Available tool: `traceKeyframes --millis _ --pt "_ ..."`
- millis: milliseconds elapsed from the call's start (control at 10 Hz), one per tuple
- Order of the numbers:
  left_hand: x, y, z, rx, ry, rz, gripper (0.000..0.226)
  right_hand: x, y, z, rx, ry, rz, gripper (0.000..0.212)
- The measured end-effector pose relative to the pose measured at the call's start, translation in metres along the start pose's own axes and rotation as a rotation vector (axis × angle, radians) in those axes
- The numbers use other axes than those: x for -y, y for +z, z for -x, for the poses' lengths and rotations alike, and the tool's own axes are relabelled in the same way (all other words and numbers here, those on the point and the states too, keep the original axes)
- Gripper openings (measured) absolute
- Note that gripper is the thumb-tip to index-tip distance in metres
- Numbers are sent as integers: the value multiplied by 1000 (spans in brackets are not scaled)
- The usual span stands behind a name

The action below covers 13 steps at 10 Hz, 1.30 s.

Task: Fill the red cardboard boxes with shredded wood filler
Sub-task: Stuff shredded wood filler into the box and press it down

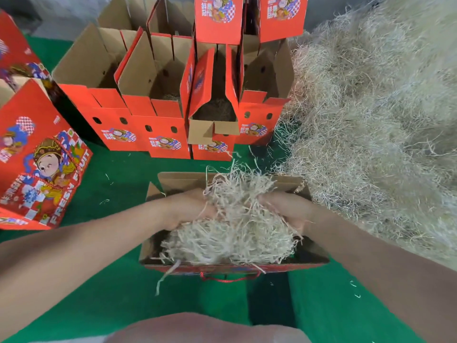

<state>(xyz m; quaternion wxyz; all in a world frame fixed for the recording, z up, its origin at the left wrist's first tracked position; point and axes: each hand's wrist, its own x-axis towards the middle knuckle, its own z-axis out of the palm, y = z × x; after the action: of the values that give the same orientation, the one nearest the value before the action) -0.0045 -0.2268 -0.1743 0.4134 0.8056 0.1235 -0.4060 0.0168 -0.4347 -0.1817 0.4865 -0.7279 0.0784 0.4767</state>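
Mid-fill. Clutching a pale wad of shredded wood filler (232,226) with left hand (190,209) and right hand (284,211), half down inside the open red cardboard box (222,266). Probably needs spreading into corners next.

Bright even light, soft shadows; wide-angle bending at edges, slight blur throughout.
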Motion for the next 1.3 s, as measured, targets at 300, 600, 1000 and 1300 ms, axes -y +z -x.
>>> traceKeyframes --millis 300,600,1000,1300 --pt "10 6 -23 272 22 -183 55 -20 2 1 133 -77 280 48" --pt "11 19 -72 299 -124 -1058 41 -7 7 -38 -19 12 1385 23" --pt "38 23 -104 267 -142 -1019 35 -30 2 -85 136 -218 1814 31" --pt "4 19 -72 226 -9 -1282 28 -6 52 -87 421 -250 1798 35"
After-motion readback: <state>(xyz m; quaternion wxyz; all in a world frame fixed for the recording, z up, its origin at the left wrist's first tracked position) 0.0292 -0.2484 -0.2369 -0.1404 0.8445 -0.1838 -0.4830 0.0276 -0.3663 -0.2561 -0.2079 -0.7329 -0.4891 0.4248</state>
